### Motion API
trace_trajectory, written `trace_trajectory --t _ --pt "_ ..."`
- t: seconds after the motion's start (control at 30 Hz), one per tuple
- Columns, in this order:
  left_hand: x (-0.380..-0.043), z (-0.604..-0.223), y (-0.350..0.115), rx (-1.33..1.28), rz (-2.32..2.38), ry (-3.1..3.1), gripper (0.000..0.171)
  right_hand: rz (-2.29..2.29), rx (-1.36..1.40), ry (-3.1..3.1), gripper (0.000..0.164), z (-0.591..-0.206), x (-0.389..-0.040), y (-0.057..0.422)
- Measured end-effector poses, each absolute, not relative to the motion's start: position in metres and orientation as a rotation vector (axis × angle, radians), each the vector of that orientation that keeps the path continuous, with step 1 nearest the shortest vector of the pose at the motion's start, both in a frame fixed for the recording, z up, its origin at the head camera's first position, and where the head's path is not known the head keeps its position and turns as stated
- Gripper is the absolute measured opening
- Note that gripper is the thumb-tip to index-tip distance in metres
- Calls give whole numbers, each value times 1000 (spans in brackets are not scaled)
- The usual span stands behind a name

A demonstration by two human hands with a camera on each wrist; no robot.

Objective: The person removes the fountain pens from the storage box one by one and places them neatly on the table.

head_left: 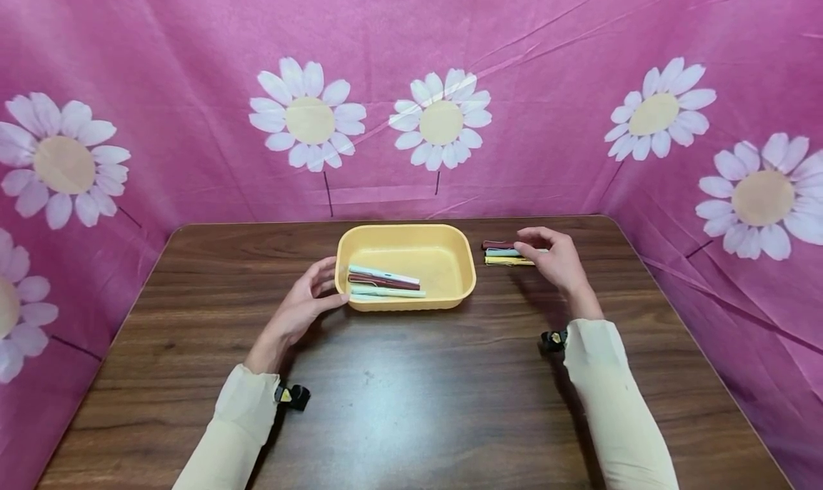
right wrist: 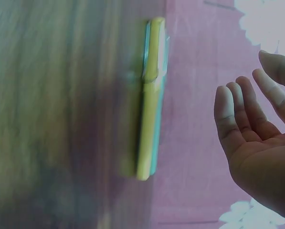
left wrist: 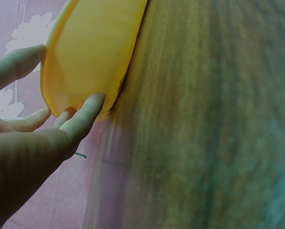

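A yellow plastic basin point(head_left: 456, 306) stands near the table's far edge. My left hand point(head_left: 301, 306) holds its left end, thumb at the front corner and fingers spread along the end wall. In the left wrist view the thumb point(left wrist: 87, 114) presses the basin's outer wall point(left wrist: 89, 47). Several pens lie inside at the left, among them a pale blue one, a maroon pen point(head_left: 386, 282) and a mint green one. Right of the basin lie a maroon pen point(head_left: 496, 246), a teal one and a yellow pen point(right wrist: 149, 129). My right hand point(head_left: 554, 258) hovers over them, holding nothing, fingers slightly bent.
The brown wood-grain table point(head_left: 398, 404) reaches toward me. Behind it and at both sides hangs a pink cloth point(head_left: 373, 18) with large white daisies. A black strap device point(head_left: 292, 396) sits at each wrist.
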State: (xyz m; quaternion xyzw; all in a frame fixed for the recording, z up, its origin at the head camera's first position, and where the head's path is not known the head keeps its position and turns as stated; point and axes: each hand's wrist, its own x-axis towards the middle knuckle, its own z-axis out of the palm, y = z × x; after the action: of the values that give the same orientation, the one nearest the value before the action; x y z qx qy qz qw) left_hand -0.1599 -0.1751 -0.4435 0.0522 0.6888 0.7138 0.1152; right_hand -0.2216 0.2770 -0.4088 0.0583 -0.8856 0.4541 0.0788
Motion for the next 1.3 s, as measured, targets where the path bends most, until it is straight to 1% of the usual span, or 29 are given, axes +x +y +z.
trace_trajectory --t 0.5,0.87,1.1,1.3 --pt "-160 -445 -174 154 2086 2019 79 1532 285 -2610 28 -378 -207 223" --pt "-159 -444 -175 165 2088 2028 79 1581 386 -2560 29 -384 -216 211" --pt "-158 -444 -175 145 2079 2032 80 1626 410 -2578 27 -383 -216 195" --pt "-159 -445 -174 151 2078 2023 82 1617 441 -2580 30 -383 -213 183"
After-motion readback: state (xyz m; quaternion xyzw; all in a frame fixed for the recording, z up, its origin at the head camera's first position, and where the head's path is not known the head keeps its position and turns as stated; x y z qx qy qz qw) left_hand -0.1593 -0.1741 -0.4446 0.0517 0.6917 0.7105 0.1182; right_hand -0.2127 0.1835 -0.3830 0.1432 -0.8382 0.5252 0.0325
